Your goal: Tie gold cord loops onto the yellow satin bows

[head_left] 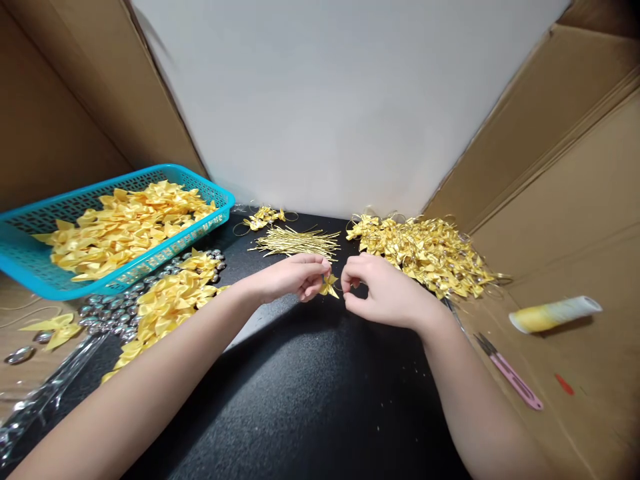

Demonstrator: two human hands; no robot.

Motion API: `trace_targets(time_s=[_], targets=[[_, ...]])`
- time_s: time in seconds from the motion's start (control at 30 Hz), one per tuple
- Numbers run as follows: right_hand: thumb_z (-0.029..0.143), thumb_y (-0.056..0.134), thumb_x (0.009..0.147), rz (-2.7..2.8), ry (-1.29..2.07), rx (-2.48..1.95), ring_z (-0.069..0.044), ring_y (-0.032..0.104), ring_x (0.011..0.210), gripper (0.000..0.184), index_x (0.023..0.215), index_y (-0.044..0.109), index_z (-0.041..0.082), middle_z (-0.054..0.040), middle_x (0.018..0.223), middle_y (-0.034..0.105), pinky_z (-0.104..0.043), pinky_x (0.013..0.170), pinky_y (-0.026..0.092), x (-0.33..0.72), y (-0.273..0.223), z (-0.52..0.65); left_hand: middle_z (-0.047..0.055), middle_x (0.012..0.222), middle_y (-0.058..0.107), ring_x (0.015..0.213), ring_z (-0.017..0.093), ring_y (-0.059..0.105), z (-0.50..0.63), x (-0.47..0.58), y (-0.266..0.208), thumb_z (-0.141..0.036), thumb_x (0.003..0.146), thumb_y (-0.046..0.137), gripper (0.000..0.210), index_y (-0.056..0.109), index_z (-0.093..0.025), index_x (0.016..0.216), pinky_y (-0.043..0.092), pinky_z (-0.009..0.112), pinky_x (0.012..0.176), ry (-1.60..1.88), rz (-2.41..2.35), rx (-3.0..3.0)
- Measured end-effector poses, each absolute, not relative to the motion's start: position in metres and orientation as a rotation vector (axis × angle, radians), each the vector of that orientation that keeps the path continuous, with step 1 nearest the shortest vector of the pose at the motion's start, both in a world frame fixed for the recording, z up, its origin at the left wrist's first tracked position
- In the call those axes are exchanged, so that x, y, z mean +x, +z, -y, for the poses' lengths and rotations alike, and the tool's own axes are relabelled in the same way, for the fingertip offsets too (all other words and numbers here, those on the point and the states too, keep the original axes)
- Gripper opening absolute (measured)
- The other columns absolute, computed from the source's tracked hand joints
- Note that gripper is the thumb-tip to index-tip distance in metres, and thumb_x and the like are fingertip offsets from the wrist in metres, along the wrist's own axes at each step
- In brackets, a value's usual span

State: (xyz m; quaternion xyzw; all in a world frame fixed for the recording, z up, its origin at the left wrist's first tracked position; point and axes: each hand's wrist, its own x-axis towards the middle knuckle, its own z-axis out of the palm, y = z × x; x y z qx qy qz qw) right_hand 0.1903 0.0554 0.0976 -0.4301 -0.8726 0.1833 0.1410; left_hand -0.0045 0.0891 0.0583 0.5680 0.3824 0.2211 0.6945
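Over the black mat my left hand [300, 277] is closed, its thumb and fingers pinching a small yellow ribbon bow [329, 287] with pointed ends. Just to the right of the bow, my right hand [373, 287] is curled, thumb and fingertips nearly together. A thin strand seems to show between the bow and the right fingertips, but what those fingers hold is too small to make out. Beyond both hands lies a bundle of gold twist ties [297, 241]. Finished-looking bows with gold ties form a heap [425, 257] behind my right hand.
A turquoise basket [227, 200] of yellow ribbon bows stands at the left. Silver beads [113, 313] and loose yellow bows [167, 303] lie beside my left forearm. On the right are pink thread snips [515, 380] and a yellow-white tube [555, 315]. Cardboard walls flank the mat.
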Motion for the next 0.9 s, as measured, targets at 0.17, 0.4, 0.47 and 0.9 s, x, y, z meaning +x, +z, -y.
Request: trace_targets(time_s=[0.17, 0.4, 0.47, 0.9], targets=[[0.02, 0.055, 0.081, 2.438, 0.447, -1.381, -0.017, 0.053, 0.075, 0.015, 0.068, 0.062, 0.018, -0.0021, 0.074, 0.062, -0.031, 0.072, 0.038, 0.179, 0.092, -0.056, -0.006, 0.043, 0.045, 0.039, 0.007, 0.04, -0.088, -0.003, 0.06, -0.03, 0.089, 0.047, 0.019, 0.047, -0.019, 0.073, 0.03, 0.019, 0.043, 0.527, -0.85, 1.281], [0.024, 0.059, 0.081, 2.378, 0.351, -1.497, -0.017, 0.054, 0.072, 0.017, 0.066, 0.063, 0.018, -0.0016, 0.072, 0.064, -0.033, 0.073, 0.036, 0.168, 0.085, -0.055, -0.005, 0.047, 0.048, 0.043, 0.008, 0.044, -0.085, -0.001, 0.062, -0.033, 0.088, 0.048, 0.019, 0.047, -0.019, 0.075, 0.035, 0.019, 0.045, 0.604, -0.829, 1.378], [0.018, 0.058, 0.079, 2.366, 0.34, -1.485, -0.015, 0.054, 0.069, 0.015, 0.065, 0.063, 0.018, -0.0007, 0.07, 0.064, -0.033, 0.073, 0.036, 0.168, 0.084, -0.056, -0.005, 0.046, 0.048, 0.043, 0.008, 0.044, -0.084, 0.0, 0.063, -0.034, 0.089, 0.048, 0.02, 0.046, -0.019, 0.075, 0.035, 0.019, 0.045, 0.616, -0.801, 1.387], [0.011, 0.057, 0.072, 2.014, 0.728, -1.317, -0.011, 0.051, 0.058, 0.012, 0.064, 0.063, 0.017, 0.0011, 0.063, 0.059, -0.023, 0.057, 0.04, 0.179, 0.08, -0.069, -0.003, 0.066, 0.054, 0.054, 0.01, 0.052, -0.082, 0.005, 0.069, -0.041, 0.075, 0.065, 0.027, 0.051, -0.018, 0.074, 0.041, 0.019, 0.045, 0.678, -1.1, 1.319]])
